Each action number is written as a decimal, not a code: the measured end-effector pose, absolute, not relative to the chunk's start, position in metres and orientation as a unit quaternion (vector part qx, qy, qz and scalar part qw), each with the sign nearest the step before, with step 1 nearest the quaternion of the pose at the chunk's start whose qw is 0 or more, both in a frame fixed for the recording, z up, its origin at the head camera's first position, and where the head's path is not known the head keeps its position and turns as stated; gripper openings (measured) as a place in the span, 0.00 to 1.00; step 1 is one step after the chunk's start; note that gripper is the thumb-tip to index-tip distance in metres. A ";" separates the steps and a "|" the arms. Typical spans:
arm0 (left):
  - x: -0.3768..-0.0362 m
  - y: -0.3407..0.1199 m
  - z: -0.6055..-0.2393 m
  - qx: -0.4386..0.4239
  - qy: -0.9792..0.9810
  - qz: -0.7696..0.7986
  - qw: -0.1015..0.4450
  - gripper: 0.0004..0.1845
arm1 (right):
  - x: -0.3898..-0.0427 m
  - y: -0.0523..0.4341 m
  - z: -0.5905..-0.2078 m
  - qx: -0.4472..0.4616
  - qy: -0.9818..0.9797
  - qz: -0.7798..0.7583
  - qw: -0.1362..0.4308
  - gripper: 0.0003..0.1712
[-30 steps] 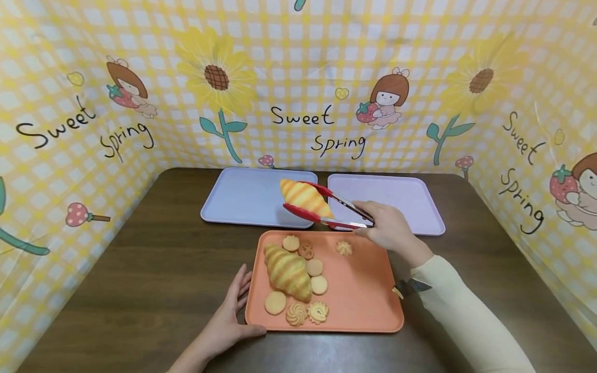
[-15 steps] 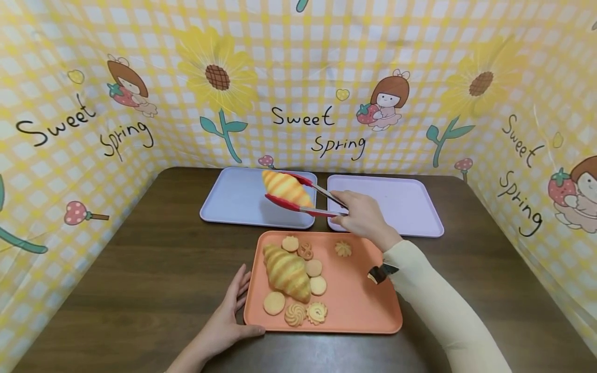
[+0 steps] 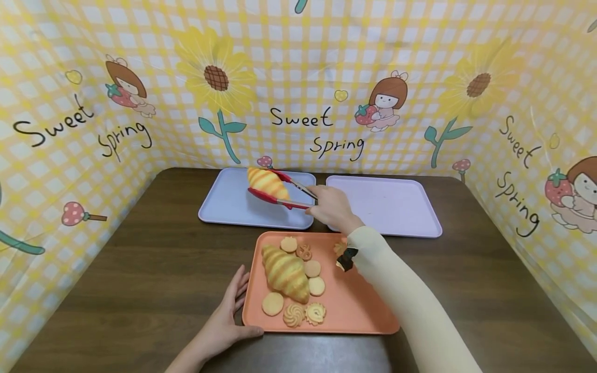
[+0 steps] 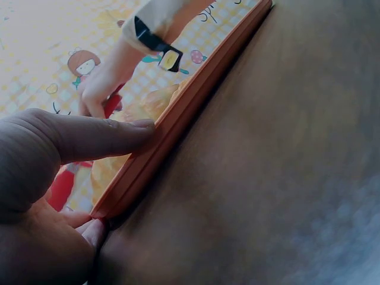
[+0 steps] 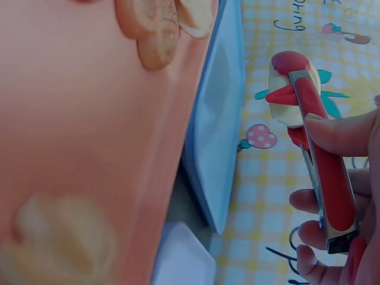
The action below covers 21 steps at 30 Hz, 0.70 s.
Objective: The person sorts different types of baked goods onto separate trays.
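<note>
My right hand (image 3: 332,207) grips red-and-metal tongs (image 3: 298,205), their red tips around a small yellow striped croissant (image 3: 266,181). The croissant is held above the blue tray (image 3: 224,207) at the back left. In the right wrist view, thumb and fingers wrap the tongs (image 5: 326,160), with the pale end of the croissant (image 5: 284,113) between the tips. My left hand (image 3: 224,318) holds the near left corner of the orange tray (image 3: 354,316), thumb on the near rim and fingers along the left side. On that tray lie a larger croissant (image 3: 285,274) and several cookies (image 3: 294,315).
A lilac tray (image 3: 392,207) stands at the back right, beside the blue one. My right sleeve (image 3: 401,285) passes over the orange tray and partly hides a cookie there. Dark wooden table (image 3: 140,259) surrounds the trays. A yellow checked cloth (image 3: 298,67) hangs behind.
My right hand has moved left with the tongs and small croissant, from the gap between the back trays to over the blue tray. The left hand stays at the orange tray.
</note>
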State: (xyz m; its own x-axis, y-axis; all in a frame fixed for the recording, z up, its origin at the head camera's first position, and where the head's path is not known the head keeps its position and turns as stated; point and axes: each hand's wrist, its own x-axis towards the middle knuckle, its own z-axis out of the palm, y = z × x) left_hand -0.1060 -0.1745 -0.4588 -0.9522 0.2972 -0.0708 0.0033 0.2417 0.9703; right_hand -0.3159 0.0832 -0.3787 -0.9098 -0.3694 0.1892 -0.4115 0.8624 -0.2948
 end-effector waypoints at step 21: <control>-0.106 -0.174 -0.459 0.102 0.778 0.609 0.120 0.69 | -0.346 0.038 -0.394 0.177 -0.968 0.178 0.017 0.29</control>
State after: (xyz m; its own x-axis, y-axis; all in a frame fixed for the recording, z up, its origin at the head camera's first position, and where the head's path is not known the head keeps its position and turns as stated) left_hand -0.1063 -0.1743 -0.4589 -0.9503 0.3053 -0.0618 0.0134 0.2382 0.9711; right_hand -0.3456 0.0377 -0.3936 -0.9366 -0.3372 0.0957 -0.3492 0.8736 -0.3391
